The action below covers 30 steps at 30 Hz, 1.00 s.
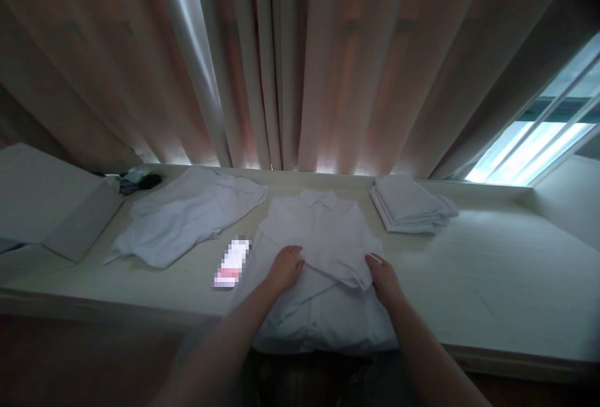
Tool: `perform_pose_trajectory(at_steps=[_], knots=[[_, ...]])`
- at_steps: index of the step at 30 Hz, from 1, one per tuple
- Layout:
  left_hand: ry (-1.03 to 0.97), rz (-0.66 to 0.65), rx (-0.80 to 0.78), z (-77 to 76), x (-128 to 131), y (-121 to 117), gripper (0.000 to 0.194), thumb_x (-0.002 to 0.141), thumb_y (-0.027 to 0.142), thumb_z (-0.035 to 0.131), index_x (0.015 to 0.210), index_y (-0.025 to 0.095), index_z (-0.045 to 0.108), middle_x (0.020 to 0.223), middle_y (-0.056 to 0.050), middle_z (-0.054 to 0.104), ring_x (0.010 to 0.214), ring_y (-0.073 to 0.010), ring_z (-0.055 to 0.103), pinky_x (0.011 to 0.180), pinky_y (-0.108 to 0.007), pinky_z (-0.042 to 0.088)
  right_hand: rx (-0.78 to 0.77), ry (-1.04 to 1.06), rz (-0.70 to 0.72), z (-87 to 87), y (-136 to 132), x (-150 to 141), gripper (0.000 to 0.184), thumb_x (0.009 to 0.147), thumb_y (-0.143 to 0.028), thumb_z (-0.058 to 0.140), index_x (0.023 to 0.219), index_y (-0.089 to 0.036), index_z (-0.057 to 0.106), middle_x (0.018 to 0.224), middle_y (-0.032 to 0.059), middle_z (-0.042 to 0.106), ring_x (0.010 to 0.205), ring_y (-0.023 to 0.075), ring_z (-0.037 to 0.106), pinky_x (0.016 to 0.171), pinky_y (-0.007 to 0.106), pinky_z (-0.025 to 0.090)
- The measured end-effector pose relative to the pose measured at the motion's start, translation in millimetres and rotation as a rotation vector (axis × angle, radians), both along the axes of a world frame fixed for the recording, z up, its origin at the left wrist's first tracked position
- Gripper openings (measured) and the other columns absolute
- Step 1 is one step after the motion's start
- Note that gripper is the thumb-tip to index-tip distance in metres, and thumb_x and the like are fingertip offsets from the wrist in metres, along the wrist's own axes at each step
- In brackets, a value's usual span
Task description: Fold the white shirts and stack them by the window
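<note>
Across the near middle of the pale tabletop (506, 276), a white button-up shirt (323, 235), front up, with collar toward the far edge and hem bunched at the near edge. Over its lower front, a folded layer of the same cloth, loose edge slanting from left down to right. At the left end of that edge, the left hand (285, 269), fingers bent and close to the thumb, with cloth pinched between. At the right end, the right hand (387, 279), thumb and fingers drawn narrow on the corner of the layer. Cannot tell how much fabric within either grip.

Just left of the shirt, a pixelated rectangular item (233, 263), too blurred to name. Farther left, a second white garment (182, 216), spread unevenly and wrinkled. Beyond that, at far left, a small dark and greenish heap (139, 180) beside a pale box-like object (42, 194). To the far right of the shirt, a stack of folded white cloth (405, 200). Along the far side, pinkish-brown curtains (365, 75); at far right, a bright barred window (534, 141).
</note>
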<state>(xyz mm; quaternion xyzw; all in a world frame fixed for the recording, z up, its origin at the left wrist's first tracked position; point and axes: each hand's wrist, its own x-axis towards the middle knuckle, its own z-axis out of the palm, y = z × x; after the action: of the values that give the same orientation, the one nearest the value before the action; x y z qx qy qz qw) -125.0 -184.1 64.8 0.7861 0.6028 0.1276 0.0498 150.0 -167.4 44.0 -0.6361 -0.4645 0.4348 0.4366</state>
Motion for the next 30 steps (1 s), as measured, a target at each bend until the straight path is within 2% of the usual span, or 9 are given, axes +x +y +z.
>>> perform_pose_trajectory(at_steps=[2, 5, 7, 10, 15, 19, 24, 27, 30], knots=[[0.034, 0.096, -0.01, -5.2, -20.0, 0.7, 0.042, 0.086, 0.031, 0.035, 0.124, 0.014, 0.039, 0.128, -0.01, 0.047, 0.119, -0.0176, 0.039, 0.102, -0.033, 0.026, -0.046, 0.015, 0.003, -0.7, -7.3, 8.4, 0.045, 0.076, -0.043, 0.04, 0.108, -0.015, 0.056, 0.085, 0.0092, 0.068, 0.07, 0.02, 0.064, 0.058, 0.028, 0.048], [0.06, 0.164, -0.048, -17.8, -39.5, -2.7, 0.047, 0.084, 0.032, 0.037, 0.127, 0.011, 0.036, 0.132, -0.016, 0.041, 0.122, -0.0227, 0.036, 0.101, -0.039, 0.026, -0.085, -0.203, 0.056, -6.7, -18.8, 20.4, 0.041, 0.074, -0.04, 0.042, 0.098, -0.013, 0.063, 0.084, 0.0113, 0.068, 0.076, 0.0215, 0.063, 0.064, 0.028, 0.047], [0.075, 0.184, -0.081, -26.8, -45.9, -6.2, 0.049, 0.083, 0.033, 0.038, 0.127, 0.011, 0.036, 0.133, -0.018, 0.039, 0.123, -0.0257, 0.036, 0.099, -0.043, 0.027, -0.09, -0.336, 0.067, -10.5, -23.4, 25.1, 0.039, 0.073, -0.038, 0.043, 0.093, -0.011, 0.064, 0.087, 0.0134, 0.067, 0.081, 0.0223, 0.061, 0.069, 0.028, 0.045], [0.113, 0.178, -0.106, -36.2, -49.6, -11.1, 0.048, 0.083, 0.036, 0.039, 0.125, 0.014, 0.038, 0.135, -0.018, 0.036, 0.126, -0.0286, 0.03, 0.099, -0.046, 0.025, -0.105, -0.364, 0.051, -12.2, -25.3, 27.8, 0.04, 0.072, -0.037, 0.043, 0.096, -0.011, 0.063, 0.089, 0.0135, 0.066, 0.08, 0.0215, 0.061, 0.066, 0.027, 0.045], [0.187, 0.155, -0.083, -39.4, -50.4, -16.9, 0.046, 0.085, 0.038, 0.036, 0.126, 0.016, 0.038, 0.138, -0.017, 0.032, 0.128, -0.0292, 0.026, 0.1, -0.044, 0.023, -0.126, -0.31, -0.008, -12.3, -28.3, 32.3, 0.041, 0.075, -0.036, 0.036, 0.097, -0.012, 0.061, 0.079, 0.0094, 0.066, 0.067, 0.018, 0.061, 0.053, 0.024, 0.044], [0.173, 0.165, -0.036, -35.8, -49.0, -17.5, 0.042, 0.084, 0.039, 0.038, 0.12, 0.018, 0.044, 0.134, -0.015, 0.037, 0.125, -0.0279, 0.03, 0.098, -0.043, 0.026, -0.207, -0.459, 0.107, -15.9, -31.2, 38.5, 0.034, 0.076, -0.034, 0.037, 0.083, -0.014, 0.063, 0.07, 0.008, 0.064, 0.057, 0.016, 0.057, 0.049, 0.024, 0.041], [0.124, 0.216, 0.028, -23.0, -54.4, -1.5, 0.03, 0.085, 0.033, 0.036, 0.103, 0.016, 0.054, 0.11, -0.012, 0.055, 0.107, -0.023, 0.047, 0.09, -0.038, 0.034, -0.045, -0.879, 0.067, -13.5, -18.8, 39.4, 0.032, 0.08, -0.034, 0.037, 0.087, -0.015, 0.062, 0.081, 0.0106, 0.064, 0.072, 0.0195, 0.058, 0.064, 0.029, 0.042], [0.119, 0.239, 0.05, -16.5, -63.3, 15.3, 0.033, 0.083, 0.026, 0.038, 0.112, 0.014, 0.049, 0.116, -0.013, 0.051, 0.111, -0.0233, 0.043, 0.094, -0.04, 0.03, 0.117, -1.072, 0.083, -12.6, -2.6, 28.4, 0.03, 0.079, -0.027, 0.04, 0.098, -0.013, 0.059, 0.091, 0.0133, 0.062, 0.086, 0.0221, 0.056, 0.076, 0.033, 0.04], [0.123, 0.239, 0.06, -18.0, -70.1, 31.2, 0.037, 0.08, 0.02, 0.039, 0.116, 0.013, 0.046, 0.123, -0.014, 0.046, 0.115, -0.0235, 0.04, 0.096, -0.04, 0.028, 0.302, -1.13, 0.193, -15.8, 19.0, 4.0, 0.033, 0.078, -0.024, 0.043, 0.106, -0.012, 0.056, 0.102, 0.0133, 0.059, 0.098, 0.023, 0.051, 0.086, 0.036, 0.037]])
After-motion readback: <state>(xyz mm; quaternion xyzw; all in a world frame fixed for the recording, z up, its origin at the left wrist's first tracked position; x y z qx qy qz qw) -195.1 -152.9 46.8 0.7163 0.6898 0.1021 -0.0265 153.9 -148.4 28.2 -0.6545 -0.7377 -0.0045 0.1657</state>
